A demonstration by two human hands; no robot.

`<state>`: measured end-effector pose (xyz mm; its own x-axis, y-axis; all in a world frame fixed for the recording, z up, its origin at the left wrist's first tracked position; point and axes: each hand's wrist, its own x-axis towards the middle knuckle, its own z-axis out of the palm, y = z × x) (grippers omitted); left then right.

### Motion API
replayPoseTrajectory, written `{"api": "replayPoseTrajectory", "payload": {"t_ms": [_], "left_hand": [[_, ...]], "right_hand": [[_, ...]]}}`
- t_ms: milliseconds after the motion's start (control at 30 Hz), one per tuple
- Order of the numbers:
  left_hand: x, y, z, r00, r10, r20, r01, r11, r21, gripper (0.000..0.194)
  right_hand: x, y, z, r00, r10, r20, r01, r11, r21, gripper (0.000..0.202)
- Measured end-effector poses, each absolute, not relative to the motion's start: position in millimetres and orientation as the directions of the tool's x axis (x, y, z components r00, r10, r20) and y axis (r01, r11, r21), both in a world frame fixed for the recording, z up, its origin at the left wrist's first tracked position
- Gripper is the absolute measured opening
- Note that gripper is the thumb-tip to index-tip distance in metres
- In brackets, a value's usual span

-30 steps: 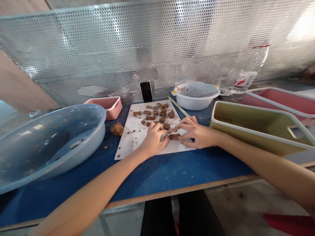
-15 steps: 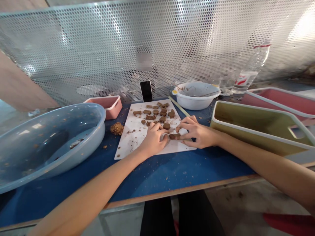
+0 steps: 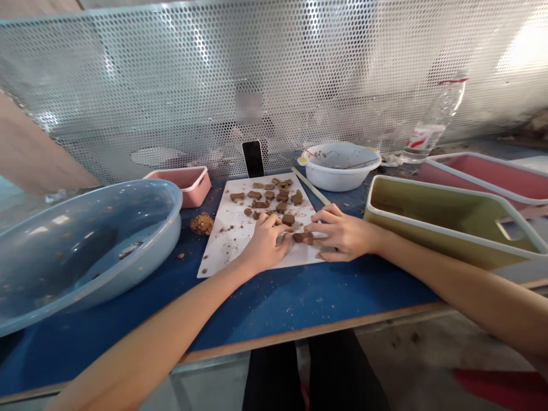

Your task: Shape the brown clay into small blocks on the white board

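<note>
On the white board [image 3: 226, 251], my right hand [image 3: 342, 234] has its fingers bent around the right end of a brown, clay-like piece [image 3: 301, 236]. My left hand [image 3: 269, 242] rests on the board at the other end of that piece, its thumb and forefinger curled against it; their exact contact is partly hidden. Just beyond the fingers lies a squarish brown block [image 3: 288, 220]. Several more small brown shaped pieces [image 3: 260, 204] are spread over the upper board, with crumbs around them. A rough brown lump [image 3: 202, 224] sits left of the board.
A large blue basin [image 3: 166, 240] stands at left, a small pink bin [image 3: 197, 194] behind it. A white basin [image 3: 338, 180], pale stick [image 3: 310, 185], green bin [image 3: 402, 228], pink bin [image 3: 483, 177] and bottle [image 3: 428, 134] are right. A phone [image 3: 253, 158] leans against the perforated metal screen [image 3: 171, 85].
My right hand's fingers have closed in slightly on the brown piece, which has shifted a little left. My left hand stays almost where it was. The whole view has moved slightly.
</note>
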<state>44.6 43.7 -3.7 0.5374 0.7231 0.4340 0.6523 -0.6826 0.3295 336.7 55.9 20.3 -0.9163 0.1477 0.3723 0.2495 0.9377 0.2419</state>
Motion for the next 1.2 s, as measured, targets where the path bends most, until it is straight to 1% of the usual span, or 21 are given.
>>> {"api": "replayPoseTrajectory", "payload": {"t_ms": [133,267,400,433,567,600,667,767,833,933,1067,1200], "left_hand": [[44,45,-4,0.542,0.715,0.441,0.648,-0.69,0.322,0.032],[44,46,-6,0.55,0.71,0.44,0.647,-0.695,0.314,0.035],[43,47,-8,0.55,0.709,0.442,0.648,-0.696,0.31,0.034],[43,47,-8,0.549,0.709,0.443,0.648,-0.695,0.31,0.033],[43,48,-9,0.555,0.702,0.446,0.648,-0.701,0.297,0.03],[43,49,-9,0.558,0.7,0.446,0.647,-0.703,0.294,0.029],[44,48,-8,0.562,0.695,0.447,0.645,-0.708,0.29,0.028],[47,46,-5,0.556,0.694,0.457,0.649,-0.706,0.283,0.03],[51,45,-3,0.551,0.697,0.459,0.661,-0.7,0.27,0.031],[57,44,-1,0.552,0.702,0.449,0.675,-0.693,0.253,0.029],[63,43,0,0.566,0.715,0.41,0.668,-0.689,0.28,0.022],[64,42,0,0.56,0.72,0.409,0.663,-0.686,0.299,0.018]], "right_hand": [[337,57,20,-0.922,0.104,0.373,0.223,0.93,0.291,0.037],[337,57,19,-0.918,0.052,0.393,0.195,0.922,0.333,0.031],[337,58,19,-0.915,0.088,0.393,0.227,0.919,0.323,0.041],[338,58,18,-0.917,0.088,0.389,0.227,0.917,0.327,0.041],[340,58,20,-0.891,0.029,0.452,0.209,0.911,0.354,0.025],[340,58,20,-0.878,0.051,0.475,0.239,0.908,0.344,0.023],[340,60,19,-0.851,0.165,0.499,0.342,0.895,0.288,0.024],[337,65,13,-0.794,0.368,0.484,0.49,0.858,0.151,0.031],[334,70,7,-0.756,0.448,0.477,0.542,0.837,0.073,0.034],[330,74,-1,-0.724,0.501,0.474,0.568,0.823,-0.002,0.029],[326,72,-3,-0.719,0.547,0.428,0.58,0.812,-0.064,0.023],[325,72,-6,-0.684,0.556,0.473,0.586,0.804,-0.098,0.024]]}}
